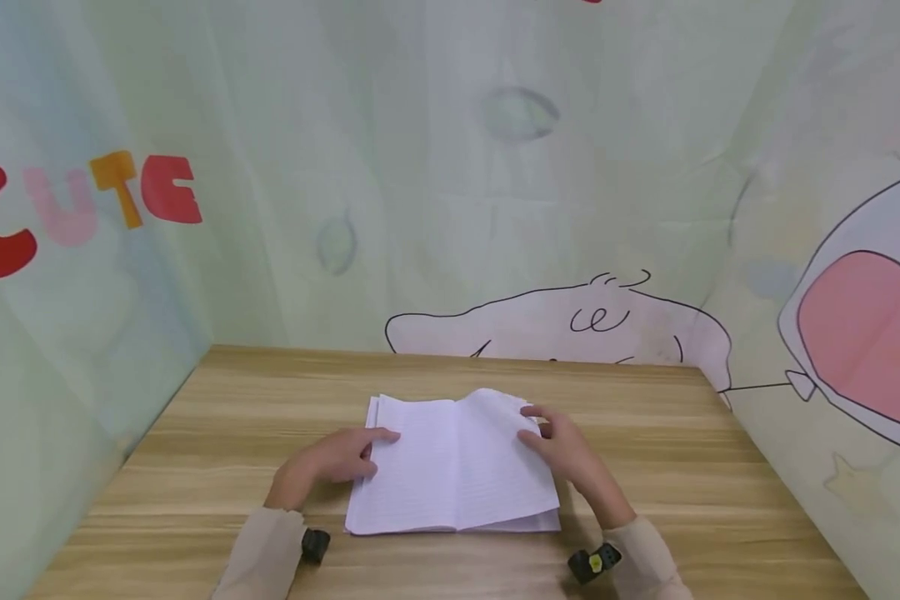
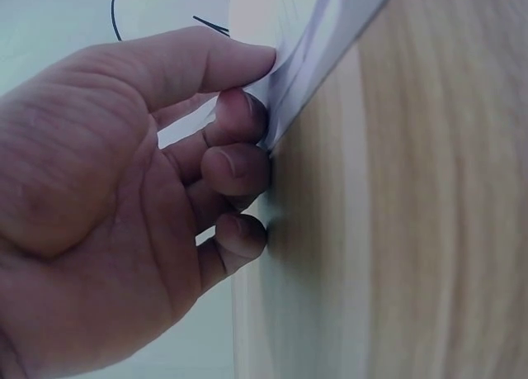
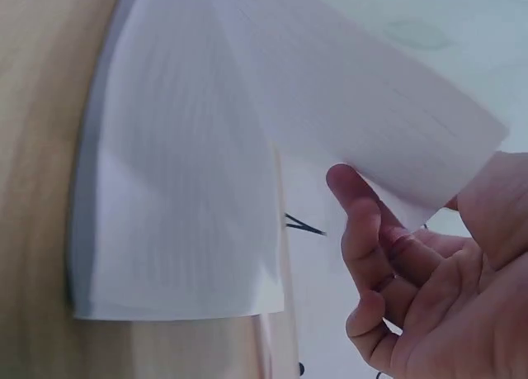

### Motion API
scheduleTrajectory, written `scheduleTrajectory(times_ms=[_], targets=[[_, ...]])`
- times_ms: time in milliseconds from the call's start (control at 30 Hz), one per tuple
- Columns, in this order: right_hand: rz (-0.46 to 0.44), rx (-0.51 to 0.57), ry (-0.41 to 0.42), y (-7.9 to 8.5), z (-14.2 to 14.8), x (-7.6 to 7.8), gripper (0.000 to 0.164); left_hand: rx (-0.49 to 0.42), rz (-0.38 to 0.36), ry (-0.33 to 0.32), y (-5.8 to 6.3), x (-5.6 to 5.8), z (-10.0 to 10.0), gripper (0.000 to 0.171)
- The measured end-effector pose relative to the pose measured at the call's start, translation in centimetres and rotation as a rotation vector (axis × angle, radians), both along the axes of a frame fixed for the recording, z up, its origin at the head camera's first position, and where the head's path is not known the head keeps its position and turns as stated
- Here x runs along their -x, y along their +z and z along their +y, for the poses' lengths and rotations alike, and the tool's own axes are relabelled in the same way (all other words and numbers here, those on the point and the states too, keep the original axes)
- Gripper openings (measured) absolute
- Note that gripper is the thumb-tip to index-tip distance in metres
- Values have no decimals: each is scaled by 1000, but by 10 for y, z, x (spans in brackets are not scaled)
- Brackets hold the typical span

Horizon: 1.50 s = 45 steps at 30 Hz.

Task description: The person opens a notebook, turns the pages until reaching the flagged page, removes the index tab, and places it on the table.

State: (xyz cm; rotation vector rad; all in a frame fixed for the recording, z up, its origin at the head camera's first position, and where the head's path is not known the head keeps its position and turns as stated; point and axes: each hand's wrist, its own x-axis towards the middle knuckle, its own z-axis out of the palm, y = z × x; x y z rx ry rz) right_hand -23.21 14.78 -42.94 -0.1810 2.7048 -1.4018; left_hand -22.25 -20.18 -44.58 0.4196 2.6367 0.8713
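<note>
An open notebook [image 1: 418,475] with lined white pages lies on the wooden table. At its left edge, my left hand [image 1: 336,457] holds the sheets, one finger lying on the page and the thumb by the edge. The left wrist view has the thumb and curled fingertips [image 2: 239,115] meeting at the paper's edge. On the other side, my right hand [image 1: 566,452] grips a page near its upper right. That lifted page [image 3: 371,106] slants up from the rest of the notebook in the right wrist view, partly hiding the thumb.
Wood-grain table top [image 1: 645,417] surrounds the notebook. Behind and beside it hangs a pale green printed curtain [image 1: 285,167] with cartoon drawings and coloured letters. Dark wrist devices [image 1: 594,563] sit by both sleeves.
</note>
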Motion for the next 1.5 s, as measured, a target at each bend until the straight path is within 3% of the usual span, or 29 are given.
scheduleTrajectory(times_ms=[233, 367, 567, 733, 933, 1200, 1500], targets=[[-73, 156, -7, 12, -3, 1, 55, 2, 5, 3, 1, -1, -2, 52], [-139, 180, -25, 15, -6, 3, 44, 8, 4, 7, 1, -1, -2, 53], [-259, 314, -38, 17, -13, 4, 33, 12, -1, 7, 1, -2, -3, 54], [-274, 418, -9, 16, -21, 6, 35, 11, 0, 2, 3, -3, -3, 54], [-288, 517, 11, 14, -35, 7, 21, 21, 3, 1, 2, -4, -4, 54], [-402, 690, 142, 7, -46, 4, 17, 25, 12, -29, -4, -4, -2, 54], [-411, 667, 196, 6, -57, 11, 31, 19, 14, 1, 0, -2, 0, 54]])
